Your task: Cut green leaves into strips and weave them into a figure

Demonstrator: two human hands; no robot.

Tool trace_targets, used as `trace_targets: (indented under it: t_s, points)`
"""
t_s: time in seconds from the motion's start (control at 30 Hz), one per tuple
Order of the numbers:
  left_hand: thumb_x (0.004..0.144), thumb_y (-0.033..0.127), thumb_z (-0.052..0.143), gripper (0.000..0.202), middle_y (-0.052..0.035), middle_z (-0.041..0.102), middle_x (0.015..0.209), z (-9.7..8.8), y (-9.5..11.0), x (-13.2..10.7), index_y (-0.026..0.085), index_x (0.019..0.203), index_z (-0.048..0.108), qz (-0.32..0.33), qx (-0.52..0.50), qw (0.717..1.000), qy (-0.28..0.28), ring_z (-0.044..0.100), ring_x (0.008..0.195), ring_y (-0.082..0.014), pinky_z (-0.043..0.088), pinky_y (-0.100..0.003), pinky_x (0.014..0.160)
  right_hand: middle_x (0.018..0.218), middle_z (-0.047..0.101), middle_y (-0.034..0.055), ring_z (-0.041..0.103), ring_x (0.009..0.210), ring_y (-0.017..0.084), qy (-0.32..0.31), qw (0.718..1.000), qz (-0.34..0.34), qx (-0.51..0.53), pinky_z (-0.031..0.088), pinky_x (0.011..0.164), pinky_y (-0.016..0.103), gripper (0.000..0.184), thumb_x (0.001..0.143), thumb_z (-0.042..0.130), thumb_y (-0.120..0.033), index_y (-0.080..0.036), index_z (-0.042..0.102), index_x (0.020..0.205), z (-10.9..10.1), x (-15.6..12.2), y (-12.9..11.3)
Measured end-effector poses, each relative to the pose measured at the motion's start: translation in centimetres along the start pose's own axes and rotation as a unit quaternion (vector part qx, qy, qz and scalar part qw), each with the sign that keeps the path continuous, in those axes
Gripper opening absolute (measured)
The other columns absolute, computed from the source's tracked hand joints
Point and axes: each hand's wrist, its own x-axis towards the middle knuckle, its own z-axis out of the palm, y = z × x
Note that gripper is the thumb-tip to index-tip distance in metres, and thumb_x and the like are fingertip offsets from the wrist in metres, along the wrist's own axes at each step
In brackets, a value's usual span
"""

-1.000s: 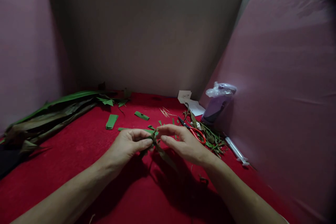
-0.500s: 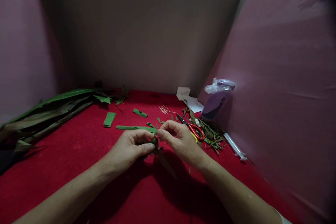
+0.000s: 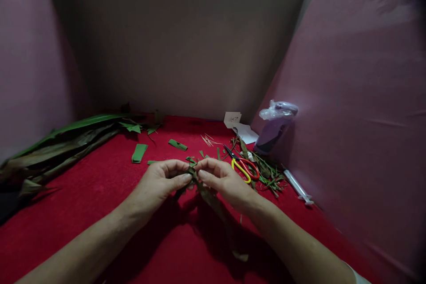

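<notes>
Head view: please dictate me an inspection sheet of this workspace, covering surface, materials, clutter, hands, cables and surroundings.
Surface: red cloth, scattered with green leaf pieces.
Job's things: dark leaf strip at the hands, one end trailing towards the wearer.
Clutter: scissors beside a heap of trimmings; thin sticks; syringe; long leaves at left.
Hands: left hand pinches the strip; right hand has fingertips at it, grip unclear.
Cables: nothing seen.
Surroundings: pink side walls, grey back wall; purple bottle near the right wall.
</notes>
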Motion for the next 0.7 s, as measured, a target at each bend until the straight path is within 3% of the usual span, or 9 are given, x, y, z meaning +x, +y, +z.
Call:
trace_targets:
  t_s: [0.4, 0.7]
  points:
    - [0.067, 0.023, 0.073, 0.014, -0.0011, 0.066, 0.068, -0.3, -0.2, 0.1, 0.016, 0.078, 0.068, 0.015, -0.021, 1.0, 0.012, 0.056, 0.06, -0.0127, 0.044, -0.024, 0.059, 0.055, 0.05, -0.0055, 0.037, 0.043, 0.005, -0.029, 0.999, 0.004, -0.021, 0.026, 0.041, 0.018, 0.033, 0.07, 0.068, -0.046, -0.016, 0.057, 0.076, -0.3, 0.0, -0.1]
    - [0.065, 0.02, 0.075, 0.019, -0.0006, 0.068, 0.069, -0.3, -0.4, 0.2, 0.016, 0.083, 0.069, 0.01, -0.06, 0.998, 0.026, 0.057, 0.06, -0.0107, 0.044, -0.022, 0.058, 0.053, 0.048, -0.0059, 0.036, 0.043, 0.006, -0.042, 0.997, 0.022, -0.068, 0.024, 0.041, 0.019, 0.02, 0.076, 0.061, -0.034, -0.017, 0.052, 0.07, -0.6, -0.3, -0.9]
